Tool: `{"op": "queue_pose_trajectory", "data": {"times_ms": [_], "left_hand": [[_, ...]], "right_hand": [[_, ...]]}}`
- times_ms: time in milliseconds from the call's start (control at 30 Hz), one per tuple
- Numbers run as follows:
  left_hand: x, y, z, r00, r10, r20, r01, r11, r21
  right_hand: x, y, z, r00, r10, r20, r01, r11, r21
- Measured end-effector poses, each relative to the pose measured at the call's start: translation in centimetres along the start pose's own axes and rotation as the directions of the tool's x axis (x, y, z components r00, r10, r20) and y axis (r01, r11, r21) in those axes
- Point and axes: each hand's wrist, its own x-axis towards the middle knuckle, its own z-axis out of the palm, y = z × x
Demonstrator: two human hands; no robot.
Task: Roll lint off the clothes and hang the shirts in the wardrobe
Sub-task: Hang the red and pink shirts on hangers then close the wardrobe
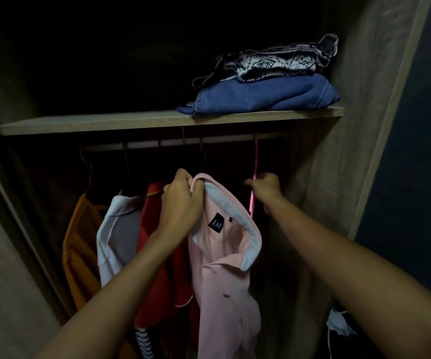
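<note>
A pale pink polo shirt (pixel 224 268) with a white-lined collar hangs limp in front of the open wardrobe. My left hand (pixel 180 203) grips it by the collar's back edge. My right hand (pixel 264 189) is closed on a pink hanger (pixel 252 200) whose hook goes up to the rail (pixel 209 141) under the shelf. The hanger is to the right of the shirt's collar and outside the shirt. No lint roller is in view.
On the rail to the left hang a red shirt (pixel 157 255), a grey and white one (pixel 121 234) and an orange one (pixel 79 255). The wooden shelf (pixel 105 123) above holds folded blue jeans (pixel 261 95) under a patterned cloth (pixel 274 62). The wardrobe's side panel (pixel 364 125) stands close on the right.
</note>
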Motion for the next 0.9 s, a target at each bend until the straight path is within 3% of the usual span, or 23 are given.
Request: {"op": "queue_pose_trajectory", "data": {"times_ms": [300, 467, 600, 767, 900], "left_hand": [[-3.1, 0.8, -0.2, 0.999, -0.032, 0.027, 0.032, 0.999, 0.006], [-6.2, 2.1, -1.0, 0.997, -0.069, 0.029, 0.068, 0.997, 0.031], [-9.0, 3.8, -2.0, 0.995, -0.095, 0.023, 0.094, 0.995, 0.041], [-12.1, 5.9, -3.3, 0.993, -0.118, 0.01, 0.117, 0.991, 0.061], [-13.5, 8.2, -4.4, 0.993, -0.122, -0.008, 0.122, 0.991, 0.053]], "right_hand": [[-3.4, 0.5, -3.8, 0.996, -0.087, 0.006, 0.086, 0.996, 0.028], [-9.6, 1.3, -7.6, 0.99, -0.099, 0.1, 0.096, 0.995, 0.028], [-16.0, 1.6, -10.9, 0.972, -0.117, 0.203, 0.093, 0.988, 0.125], [-22.1, 3.3, -14.8, 0.925, -0.28, 0.258, 0.257, 0.959, 0.118], [-23.3, 3.0, -16.1, 0.972, -0.195, 0.134, 0.18, 0.976, 0.119]]}}
